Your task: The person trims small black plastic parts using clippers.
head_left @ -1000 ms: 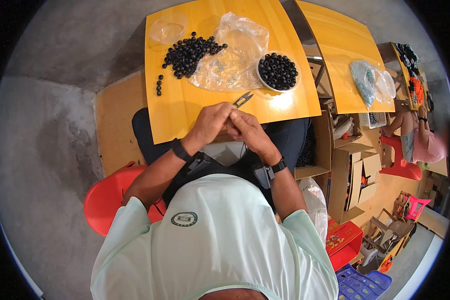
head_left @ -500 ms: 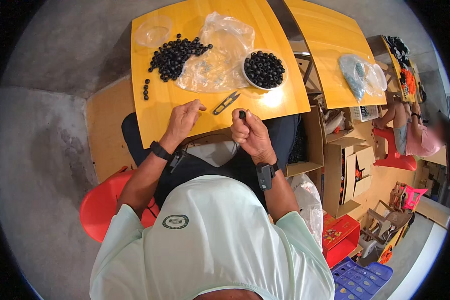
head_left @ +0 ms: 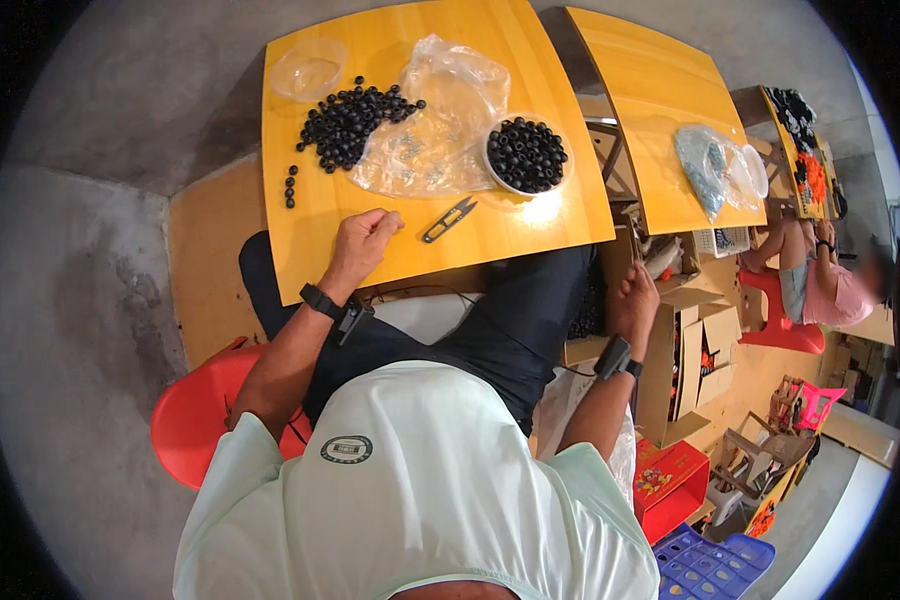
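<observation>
Hands well apart. Left hand [head_left: 367,238] over the near part of the yellow wood-grain counter [head_left: 320,235], fingers curled in. Right hand [head_left: 635,300] off to the counter's right, fingers bunched. Cannot tell whether either pinches anything small.

Just right of the left hand: dark metal thread snips [head_left: 449,220], lying free. Beyond: crumpled clear plastic bag [head_left: 440,140]; right of it, round white plastic bowl [head_left: 507,185] heaped with round black beads [head_left: 526,153].

State of work: bowl well filled; large loose black pile [head_left: 348,130] remains far left, short bead row [head_left: 290,187] nearer. No beads seen joined.

Writing: round dark-green emblem [head_left: 347,450] on the pale mint shirt [head_left: 450,500], lettering too small. Red printed box [head_left: 675,480] near right; pattern visible, no words legible.
</observation>
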`<state>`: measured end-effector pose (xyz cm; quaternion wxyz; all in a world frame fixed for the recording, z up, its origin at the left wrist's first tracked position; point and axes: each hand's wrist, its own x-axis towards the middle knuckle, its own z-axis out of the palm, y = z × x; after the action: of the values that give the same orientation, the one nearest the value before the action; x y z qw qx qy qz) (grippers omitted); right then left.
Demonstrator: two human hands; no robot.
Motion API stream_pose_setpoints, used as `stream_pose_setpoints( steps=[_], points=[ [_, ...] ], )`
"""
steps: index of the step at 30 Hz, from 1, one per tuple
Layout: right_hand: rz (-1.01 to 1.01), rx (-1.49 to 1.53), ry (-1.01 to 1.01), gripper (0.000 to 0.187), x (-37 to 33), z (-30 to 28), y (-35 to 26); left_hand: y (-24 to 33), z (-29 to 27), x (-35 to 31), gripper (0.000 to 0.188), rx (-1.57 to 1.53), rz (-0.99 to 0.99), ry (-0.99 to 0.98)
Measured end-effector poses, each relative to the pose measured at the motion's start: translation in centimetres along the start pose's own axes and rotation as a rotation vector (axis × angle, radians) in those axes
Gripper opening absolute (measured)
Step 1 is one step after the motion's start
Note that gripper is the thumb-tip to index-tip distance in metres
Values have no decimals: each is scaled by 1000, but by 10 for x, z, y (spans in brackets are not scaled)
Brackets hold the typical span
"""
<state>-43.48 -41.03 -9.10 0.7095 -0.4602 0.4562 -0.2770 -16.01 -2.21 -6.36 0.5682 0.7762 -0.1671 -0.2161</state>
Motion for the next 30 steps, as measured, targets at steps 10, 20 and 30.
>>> stream_pose_setpoints(
  steps=[10,20,30],
  points=[
    [207,42,-19,31,85,-154,91,-3,4,5,28,86,47,-18],
    [554,18,348,30,79,-119,105,-8,-2,0,29,66,68,19],
    [-226,-282,61,25,-18,44,14,-1,-8,13,27,44,-1,15]
  ],
)
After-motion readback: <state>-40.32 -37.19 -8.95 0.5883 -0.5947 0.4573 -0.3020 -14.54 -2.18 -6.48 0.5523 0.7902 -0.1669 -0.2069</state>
